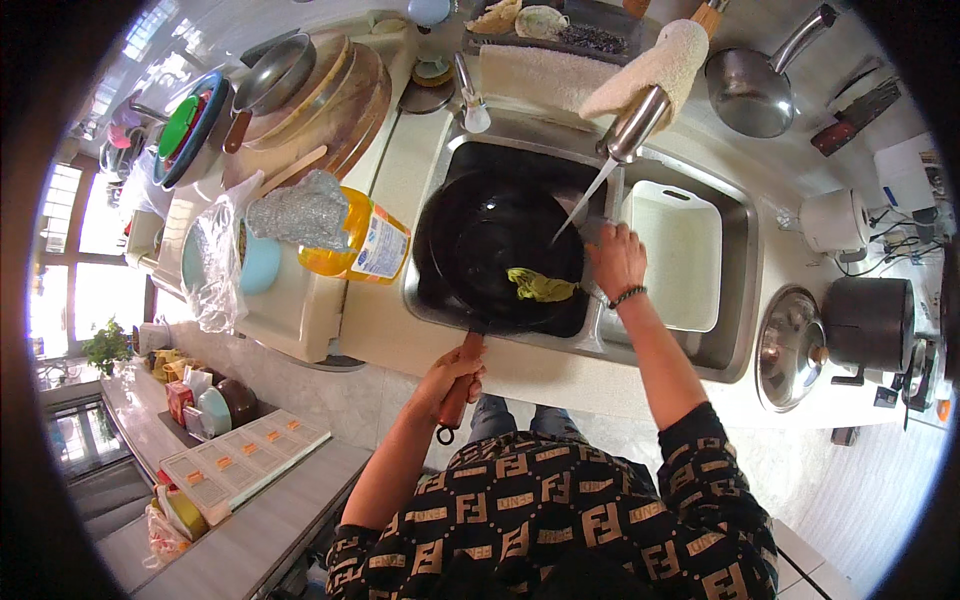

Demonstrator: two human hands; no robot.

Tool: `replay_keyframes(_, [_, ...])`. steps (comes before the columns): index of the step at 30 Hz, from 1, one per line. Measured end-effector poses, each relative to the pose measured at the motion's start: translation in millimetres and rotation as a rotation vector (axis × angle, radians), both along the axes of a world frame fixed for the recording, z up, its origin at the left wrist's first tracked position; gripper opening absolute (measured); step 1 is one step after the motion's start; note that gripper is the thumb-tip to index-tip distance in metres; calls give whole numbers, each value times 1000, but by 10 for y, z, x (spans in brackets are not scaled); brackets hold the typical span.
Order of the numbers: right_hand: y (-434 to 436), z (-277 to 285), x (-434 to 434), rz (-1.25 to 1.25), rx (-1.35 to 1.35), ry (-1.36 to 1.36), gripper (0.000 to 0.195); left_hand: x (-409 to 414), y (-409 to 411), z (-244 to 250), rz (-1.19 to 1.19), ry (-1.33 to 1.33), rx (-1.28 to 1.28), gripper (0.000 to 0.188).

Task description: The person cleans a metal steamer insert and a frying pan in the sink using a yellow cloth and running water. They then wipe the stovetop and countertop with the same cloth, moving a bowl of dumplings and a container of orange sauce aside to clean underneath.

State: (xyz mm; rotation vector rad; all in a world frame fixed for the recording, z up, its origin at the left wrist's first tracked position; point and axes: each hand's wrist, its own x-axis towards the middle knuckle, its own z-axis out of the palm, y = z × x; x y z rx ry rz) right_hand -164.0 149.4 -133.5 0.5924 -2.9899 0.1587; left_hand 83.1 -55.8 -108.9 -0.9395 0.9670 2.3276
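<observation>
A black wok (pixel 487 225) rests in the left basin of a steel double sink (pixel 517 124). Its brown wooden handle (pixel 453 401) points towards me, with my left hand (pixel 452 379) wrapped around it. Inside the wok, near its front right, lies a crumpled yellow-green piece (pixel 541 286), either cloth or leaf. Water streams (pixel 585 201) into the wok from the steel faucet (pixel 637 127). My right hand (pixel 619 259) is at the wok's right rim, fingers bent, beside the stream. A blurred greyish patch at its fingertips leaves unclear whether it holds anything.
A white plastic tub (pixel 671 259) sits in the right basin. Left of the sink stands an orange-yellow detergent bottle (pixel 375 240), near round wooden boards (pixel 322 112). On the right are a steel lid (pixel 791 349) and a dark pot (pixel 870 322). A cleaver (pixel 855 116) lies behind.
</observation>
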Motion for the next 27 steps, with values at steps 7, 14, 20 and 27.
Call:
replay_keyframes(7, [427,-423,191,-210,-345,-275,18,-87,-118,205,-62,-20,4,36])
replay_keyframes(14, [629,-425,35,-291,-570,-328,29,-87,-158,243,-99,-15,0,37])
replay_keyframes(20, [477,-494,89,-301,-307,-371,34,-177,-290,273,-143,-14,-17,38])
replay_keyframes(27, [795,-294,300,-123,-822,-458,15,-140,-320,278,-137,-26,-64,40])
